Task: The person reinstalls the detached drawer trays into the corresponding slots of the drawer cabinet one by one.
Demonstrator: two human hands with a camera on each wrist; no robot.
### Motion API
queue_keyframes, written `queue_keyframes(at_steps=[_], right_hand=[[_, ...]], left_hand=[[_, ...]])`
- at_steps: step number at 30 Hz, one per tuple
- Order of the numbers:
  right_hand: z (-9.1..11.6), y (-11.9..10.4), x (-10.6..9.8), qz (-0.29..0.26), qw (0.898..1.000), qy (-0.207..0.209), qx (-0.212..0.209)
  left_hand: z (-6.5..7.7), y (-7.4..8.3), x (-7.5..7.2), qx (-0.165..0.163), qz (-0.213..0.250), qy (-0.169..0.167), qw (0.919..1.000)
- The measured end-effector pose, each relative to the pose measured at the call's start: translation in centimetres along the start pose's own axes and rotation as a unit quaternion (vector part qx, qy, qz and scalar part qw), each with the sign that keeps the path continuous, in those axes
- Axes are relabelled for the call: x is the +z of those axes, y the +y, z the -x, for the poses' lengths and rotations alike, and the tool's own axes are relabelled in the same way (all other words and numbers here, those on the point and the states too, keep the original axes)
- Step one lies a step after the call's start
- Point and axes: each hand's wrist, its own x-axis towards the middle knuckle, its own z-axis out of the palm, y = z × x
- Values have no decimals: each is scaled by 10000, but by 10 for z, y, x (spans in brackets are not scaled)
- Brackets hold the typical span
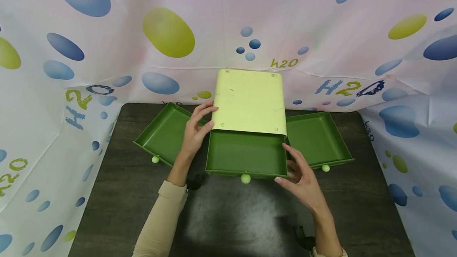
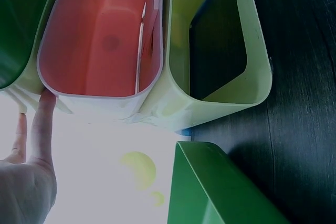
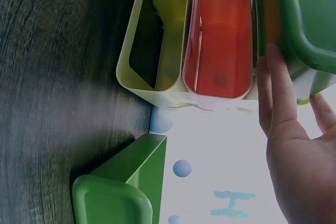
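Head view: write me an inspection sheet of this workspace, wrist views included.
Surface: dark wood-grain table.
Job's things: pale yellow, rounded-edge cabinet; dark-green rectangular drawer with light-green ball knob, partly out of its top tier. Two more dark-green rectangular drawers, left and right, lie beside it.
Clutter: nothing seen.
Left hand: fingers touching the cabinet's left side.
Right hand: fingers against the pulled-out drawer's right side.
Cables: nothing seen.
Surroundings: white sheeting printed with blue and lime ovals and "H2O".
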Motion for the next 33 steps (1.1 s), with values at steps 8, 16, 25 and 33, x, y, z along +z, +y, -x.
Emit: queue_keyframes(at_steps=[8, 16, 25, 33], right_hand=[[-2, 1, 3, -15, 9999, 151, 8], [-2, 2, 2, 62, 9992, 307, -240], [-1, 5, 8, 112, 9964, 758, -358], [-5, 5, 11, 377, 9929, 1098, -263]], left_hand=[[-1, 10, 2, 23, -40, -48, 10000], [0, 10, 2, 63, -108, -12, 9999], [4, 1, 0, 141, 51, -2, 9999], [1, 2, 1, 77, 160, -35, 9998]])
